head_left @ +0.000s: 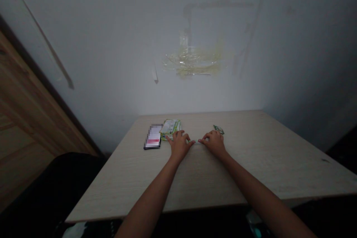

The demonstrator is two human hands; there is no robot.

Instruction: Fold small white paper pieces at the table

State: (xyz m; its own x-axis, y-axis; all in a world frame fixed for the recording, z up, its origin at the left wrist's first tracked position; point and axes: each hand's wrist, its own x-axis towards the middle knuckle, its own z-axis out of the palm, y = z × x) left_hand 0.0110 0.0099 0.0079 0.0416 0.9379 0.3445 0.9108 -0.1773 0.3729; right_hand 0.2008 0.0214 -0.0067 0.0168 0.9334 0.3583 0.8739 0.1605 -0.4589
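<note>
A narrow edge of a green-and-white wrapper [196, 142] lies low on the table between my two hands. My left hand [180, 145] has its thumb and fingertips on the left end of it, with the other fingers bent and spread beside a pile of packets. On the right end, my right hand [216, 143] pinches with thumb and forefinger, its remaining fingers curled. The pile of green-and-white flat packets [170, 126] sits just beyond my left hand. A small dark green wrapper piece [219, 129] shows behind my right hand; whether it joins the held one is hidden.
A phone [153, 136] with a blurred screen lies left of the pile. The pale wooden table [251, 163] meets a wall [111, 44] with old tape [195, 63] on it. At the left are a wooden door [16, 93] and a black object [61, 182].
</note>
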